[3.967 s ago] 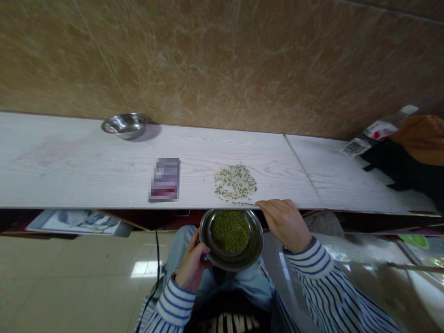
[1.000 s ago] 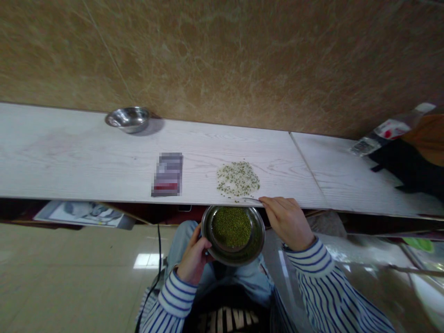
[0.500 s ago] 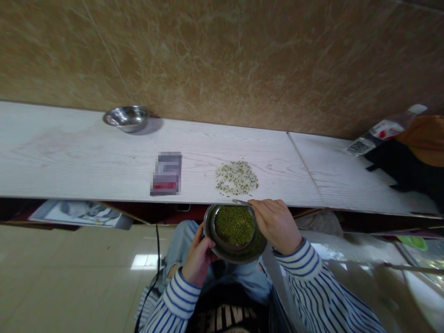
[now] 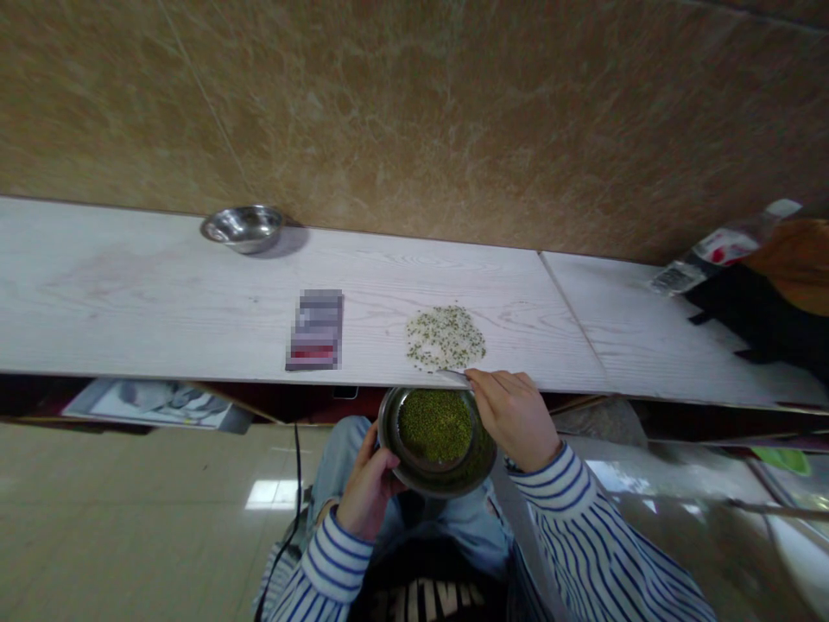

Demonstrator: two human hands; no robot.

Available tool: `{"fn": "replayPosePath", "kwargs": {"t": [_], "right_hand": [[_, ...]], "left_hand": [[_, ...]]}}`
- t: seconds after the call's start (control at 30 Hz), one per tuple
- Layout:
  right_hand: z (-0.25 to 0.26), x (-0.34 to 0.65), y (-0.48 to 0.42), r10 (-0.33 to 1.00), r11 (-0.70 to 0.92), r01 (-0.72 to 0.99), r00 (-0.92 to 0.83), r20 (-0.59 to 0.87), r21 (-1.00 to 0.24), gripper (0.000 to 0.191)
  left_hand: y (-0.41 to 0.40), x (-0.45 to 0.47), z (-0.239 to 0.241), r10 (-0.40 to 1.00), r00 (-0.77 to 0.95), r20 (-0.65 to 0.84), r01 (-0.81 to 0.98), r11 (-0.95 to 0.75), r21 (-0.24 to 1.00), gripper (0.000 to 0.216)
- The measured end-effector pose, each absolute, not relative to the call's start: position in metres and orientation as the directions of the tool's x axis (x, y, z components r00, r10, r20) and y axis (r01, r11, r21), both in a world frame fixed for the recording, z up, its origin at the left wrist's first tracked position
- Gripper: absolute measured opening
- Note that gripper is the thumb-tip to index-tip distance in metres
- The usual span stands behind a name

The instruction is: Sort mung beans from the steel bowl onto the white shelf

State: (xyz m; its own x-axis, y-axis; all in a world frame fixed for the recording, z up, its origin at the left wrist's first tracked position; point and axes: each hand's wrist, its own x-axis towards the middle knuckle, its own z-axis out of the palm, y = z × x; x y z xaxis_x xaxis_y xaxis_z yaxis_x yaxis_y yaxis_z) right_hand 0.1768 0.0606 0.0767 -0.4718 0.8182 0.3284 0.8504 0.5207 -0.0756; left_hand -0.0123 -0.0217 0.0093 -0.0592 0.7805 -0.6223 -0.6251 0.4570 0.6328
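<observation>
My left hand [image 4: 370,491] is closed on the rim of a steel bowl [image 4: 390,445], tilted below the shelf's front edge. Green mung beans [image 4: 436,425] fill its middle. A metal spoon [image 4: 453,375] is pinched in my right hand [image 4: 515,416], its bowl end pointing left over the front edge. That tip reaches the near side of a flat patch of white rice grains mixed with green beans [image 4: 446,337] on the white wooden shelf [image 4: 376,259]. Most of the spoon's handle is hidden in my fingers.
Toward the back left stands a second steel bowl [image 4: 244,230]. A blurred grey packet [image 4: 315,330] lies left of the grains. On the right are a plastic bottle [image 4: 725,246] and a black and brown item [image 4: 783,294]. Behind the shelf rises a brown wall [image 4: 414,112].
The spoon tip has dipped slightly toward the near edge of the grain patch. The view has shifted a little; my left hand still holds the bowl.
</observation>
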Motion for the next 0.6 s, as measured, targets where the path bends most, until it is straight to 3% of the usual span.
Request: {"fn": "replayPosePath", "kwargs": {"t": [0.17, 0.37, 0.6], "right_hand": [[0.077, 0.178, 0.0714, 0.819, 0.497, 0.866, -0.446, 0.36, -0.058, 0.023], [0.0784, 0.1783, 0.0667, 0.809, 0.52, 0.842, -0.434, 0.396, -0.14, 0.022], [0.0748, 0.1699, 0.0656, 0.813, 0.54, 0.826, -0.462, 0.356, -0.161, 0.022]], "left_hand": [[-0.0206, -0.0159, 0.0094, 0.78, -0.084, -0.62, -0.631, 0.44, 0.639, 0.065], [-0.0186, -0.0203, 0.0057, 0.787, -0.083, -0.612, -0.62, 0.439, 0.65, 0.06], [-0.0191, -0.0217, 0.0059, 0.785, -0.083, -0.614, -0.616, 0.444, 0.651, 0.063]]}}
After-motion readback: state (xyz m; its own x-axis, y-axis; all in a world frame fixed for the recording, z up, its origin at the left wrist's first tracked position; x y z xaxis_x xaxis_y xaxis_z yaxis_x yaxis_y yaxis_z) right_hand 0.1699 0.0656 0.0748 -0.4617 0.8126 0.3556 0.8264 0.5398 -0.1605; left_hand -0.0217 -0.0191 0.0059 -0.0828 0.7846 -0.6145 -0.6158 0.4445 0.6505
